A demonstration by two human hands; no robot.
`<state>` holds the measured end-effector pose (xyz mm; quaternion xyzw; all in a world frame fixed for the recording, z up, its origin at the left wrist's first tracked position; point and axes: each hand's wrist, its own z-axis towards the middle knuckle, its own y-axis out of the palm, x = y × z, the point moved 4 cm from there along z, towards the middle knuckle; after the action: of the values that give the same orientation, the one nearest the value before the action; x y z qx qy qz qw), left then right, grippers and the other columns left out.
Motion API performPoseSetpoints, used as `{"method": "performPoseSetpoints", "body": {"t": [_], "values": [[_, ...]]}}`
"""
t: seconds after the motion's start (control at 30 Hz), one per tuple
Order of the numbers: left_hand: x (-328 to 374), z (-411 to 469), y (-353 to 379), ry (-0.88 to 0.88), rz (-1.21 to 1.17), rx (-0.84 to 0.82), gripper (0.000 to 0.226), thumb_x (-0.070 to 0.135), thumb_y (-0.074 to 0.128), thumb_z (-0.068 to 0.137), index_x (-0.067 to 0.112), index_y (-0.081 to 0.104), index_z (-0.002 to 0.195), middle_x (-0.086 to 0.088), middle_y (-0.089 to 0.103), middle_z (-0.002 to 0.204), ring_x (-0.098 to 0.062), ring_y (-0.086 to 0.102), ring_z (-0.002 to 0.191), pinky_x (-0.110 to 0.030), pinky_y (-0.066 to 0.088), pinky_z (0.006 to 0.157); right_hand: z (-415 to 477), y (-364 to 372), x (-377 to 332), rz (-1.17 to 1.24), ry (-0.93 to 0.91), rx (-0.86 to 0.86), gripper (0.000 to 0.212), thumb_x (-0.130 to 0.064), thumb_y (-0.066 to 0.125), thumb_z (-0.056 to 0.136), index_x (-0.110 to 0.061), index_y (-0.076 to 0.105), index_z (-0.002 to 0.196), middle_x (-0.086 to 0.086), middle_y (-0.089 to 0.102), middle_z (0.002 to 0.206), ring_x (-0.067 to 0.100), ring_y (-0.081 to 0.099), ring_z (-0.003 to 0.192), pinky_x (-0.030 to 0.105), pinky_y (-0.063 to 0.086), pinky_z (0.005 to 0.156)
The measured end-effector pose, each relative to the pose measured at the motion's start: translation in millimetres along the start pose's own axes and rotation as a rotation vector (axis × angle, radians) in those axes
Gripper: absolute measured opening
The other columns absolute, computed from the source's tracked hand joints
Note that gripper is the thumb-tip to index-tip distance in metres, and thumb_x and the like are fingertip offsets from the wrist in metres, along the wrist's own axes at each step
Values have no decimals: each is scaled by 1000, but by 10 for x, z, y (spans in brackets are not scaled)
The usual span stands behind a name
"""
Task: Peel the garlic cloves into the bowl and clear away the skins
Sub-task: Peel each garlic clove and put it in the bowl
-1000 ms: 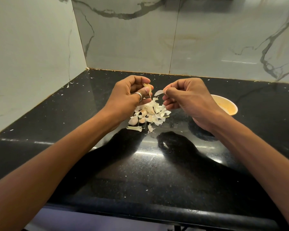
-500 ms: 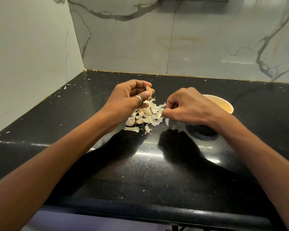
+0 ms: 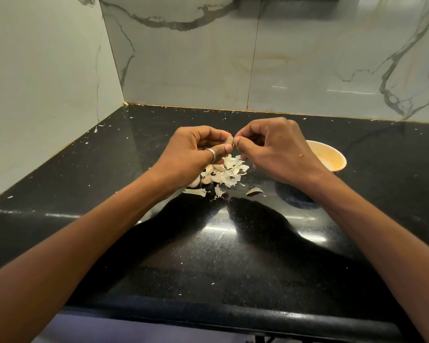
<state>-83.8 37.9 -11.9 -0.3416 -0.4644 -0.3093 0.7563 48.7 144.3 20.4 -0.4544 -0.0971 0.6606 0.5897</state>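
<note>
Clove pinched between both hands above the pile, bowl off to the right.
The left hand [image 3: 196,154] curls round the garlic clove [image 3: 229,141]. Only its end pokes out rightward, so the long axis is hard to read. The right hand [image 3: 278,152] meets it there, thumb and forefinger nipped on that tip. Below them is the pile of skins [image 3: 230,169]. The bowl [image 3: 337,154] lies right, just beyond the right hand, which I'd call the nearer hand for the drop.

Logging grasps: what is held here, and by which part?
One garlic clove: the left hand pinches its left side between thumb and fingers; the right hand pinches its right edge.
</note>
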Motion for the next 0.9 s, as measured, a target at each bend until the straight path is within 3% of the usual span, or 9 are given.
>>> {"method": "performPoseSetpoints", "body": {"t": [0.57,0.73,0.9], "values": [[-4,-15,24,89,136,-10,27,11,74,89,3,74,115,-10,76,100,-14,71,85,-28,60,84,-34,57,22,18,-18,27,13,-22,72,91,-14,81,85,-4,74,71,13,73,67,41,59,65],[25,-33,44,92,128,-7,23,8,74,89,4,75,112,-11,76,95,-10,69,80,-18,55,72,-37,46,29,33,15,68,11,-22,74,87,-15,80,80,-5,73,67,13,71,64,38,58,63],[38,-36,53,51,75,0,23,2,70,91,2,71,115,-14,76,101,-24,74,94,-30,60,86,-22,36,50,107,74,57,13,-23,73,88,-16,76,77,-3,72,64,10,70,58,38,60,63]]}}
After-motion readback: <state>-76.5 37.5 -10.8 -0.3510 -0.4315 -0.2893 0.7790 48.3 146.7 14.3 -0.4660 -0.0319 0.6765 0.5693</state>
